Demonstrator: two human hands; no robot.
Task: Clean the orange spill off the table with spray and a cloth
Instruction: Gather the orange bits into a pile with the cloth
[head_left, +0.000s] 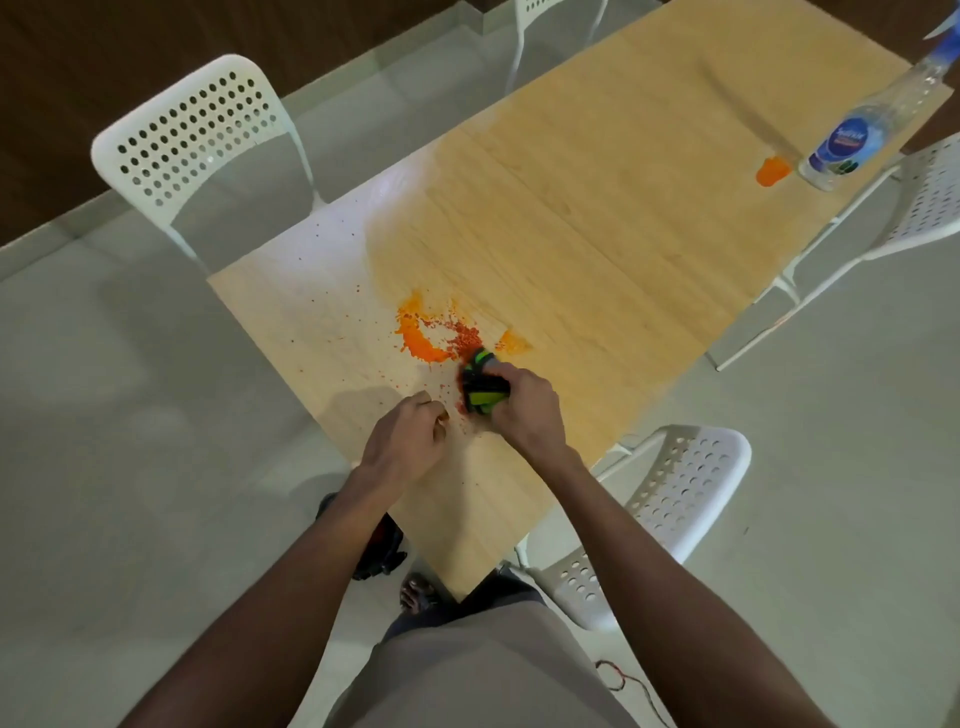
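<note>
An orange spill (422, 339) with scattered droplets lies on the light wooden table (597, 218) near its front left part. My right hand (524, 402) grips a bunched green and black cloth (480, 387) and presses it on the table at the spill's near right edge. My left hand (410, 434) rests on the table just left of the cloth, fingers loosely curled and holding nothing. A clear spray bottle (857, 130) with a blue label stands at the far right edge. A small orange cup (772, 170) sits beside it.
White perforated chairs stand around the table: one at the far left (197, 130), one at the near right (675, 499), one at the far right (924, 202). The floor is pale tile. A red wire (623, 680) lies on the floor near my legs.
</note>
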